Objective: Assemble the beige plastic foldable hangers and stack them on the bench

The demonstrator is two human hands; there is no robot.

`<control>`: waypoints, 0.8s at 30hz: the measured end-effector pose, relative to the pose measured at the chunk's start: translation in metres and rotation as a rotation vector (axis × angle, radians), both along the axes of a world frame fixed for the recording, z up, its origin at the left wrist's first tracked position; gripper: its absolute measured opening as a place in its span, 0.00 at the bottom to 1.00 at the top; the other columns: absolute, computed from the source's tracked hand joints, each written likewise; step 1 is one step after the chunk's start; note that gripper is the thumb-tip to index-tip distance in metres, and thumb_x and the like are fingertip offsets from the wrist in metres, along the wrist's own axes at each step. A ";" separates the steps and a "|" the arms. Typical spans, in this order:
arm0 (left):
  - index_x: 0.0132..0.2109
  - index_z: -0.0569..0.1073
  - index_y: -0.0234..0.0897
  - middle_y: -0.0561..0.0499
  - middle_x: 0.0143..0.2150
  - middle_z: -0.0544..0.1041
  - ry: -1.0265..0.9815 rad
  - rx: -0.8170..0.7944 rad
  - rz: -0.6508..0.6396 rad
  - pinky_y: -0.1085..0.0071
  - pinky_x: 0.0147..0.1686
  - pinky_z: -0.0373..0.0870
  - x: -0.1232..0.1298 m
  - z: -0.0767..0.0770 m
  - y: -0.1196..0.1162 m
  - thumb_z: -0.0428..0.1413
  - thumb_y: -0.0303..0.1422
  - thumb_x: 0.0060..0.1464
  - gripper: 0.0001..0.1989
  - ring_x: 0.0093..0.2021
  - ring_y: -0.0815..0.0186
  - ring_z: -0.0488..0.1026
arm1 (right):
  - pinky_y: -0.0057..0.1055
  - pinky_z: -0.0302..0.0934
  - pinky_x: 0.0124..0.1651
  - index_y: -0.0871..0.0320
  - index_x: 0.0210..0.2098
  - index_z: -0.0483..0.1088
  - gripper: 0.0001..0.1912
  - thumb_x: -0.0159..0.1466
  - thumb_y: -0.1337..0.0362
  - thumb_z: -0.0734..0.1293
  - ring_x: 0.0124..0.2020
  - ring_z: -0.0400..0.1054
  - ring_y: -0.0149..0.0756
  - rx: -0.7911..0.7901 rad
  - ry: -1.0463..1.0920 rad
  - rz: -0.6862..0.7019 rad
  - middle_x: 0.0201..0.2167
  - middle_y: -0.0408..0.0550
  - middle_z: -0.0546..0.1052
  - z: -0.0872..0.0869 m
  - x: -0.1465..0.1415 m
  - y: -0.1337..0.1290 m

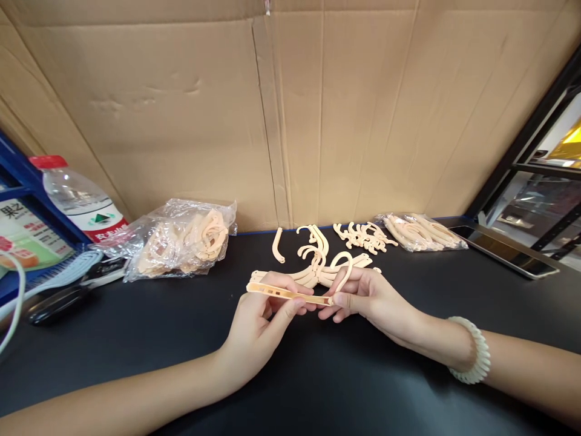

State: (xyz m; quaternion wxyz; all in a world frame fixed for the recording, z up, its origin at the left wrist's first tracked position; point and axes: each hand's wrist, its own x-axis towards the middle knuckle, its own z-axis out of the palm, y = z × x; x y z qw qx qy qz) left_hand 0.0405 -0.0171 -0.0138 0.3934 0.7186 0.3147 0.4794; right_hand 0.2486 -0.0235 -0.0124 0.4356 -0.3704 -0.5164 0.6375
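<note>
My left hand (263, 318) pinches a beige plastic hanger arm (290, 294), whose hollow side with small square holes faces me. At the arm's right end, my right hand (363, 295) holds a curved beige hook (347, 269), its base touching the arm. The hook's loop rises above my right fingers. Just behind both hands lie several beige hanger pieces (313, 275), partly hidden by the fingers. A single curved arm piece (277, 245) lies farther back, and a pile of small hooks (365, 236) is to its right.
Clear bags of beige parts lie at the back left (181, 239) and back right (422, 231). A red-capped bottle (82, 197), a black-handled tool (63, 303) and cables are at left. A phone-like slab (506, 249) lies at right. Cardboard (181, 109) walls the black table's rear.
</note>
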 end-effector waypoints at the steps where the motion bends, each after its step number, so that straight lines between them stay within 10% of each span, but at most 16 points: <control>1: 0.39 0.75 0.37 0.49 0.38 0.76 -0.007 -0.003 -0.006 0.71 0.35 0.79 0.000 0.000 0.000 0.56 0.30 0.59 0.03 0.34 0.66 0.78 | 0.30 0.71 0.34 0.60 0.29 0.67 0.16 0.53 0.58 0.76 0.33 0.78 0.40 0.015 -0.006 -0.011 0.31 0.49 0.80 0.000 -0.001 0.000; 24: 0.40 0.64 0.36 0.53 0.33 0.78 -0.135 -0.329 0.032 0.74 0.28 0.78 0.004 0.003 0.003 0.59 0.40 0.56 0.14 0.28 0.66 0.79 | 0.25 0.68 0.25 0.57 0.30 0.78 0.08 0.58 0.59 0.72 0.28 0.69 0.31 0.359 -0.150 -0.117 0.31 0.47 0.77 -0.010 -0.002 -0.001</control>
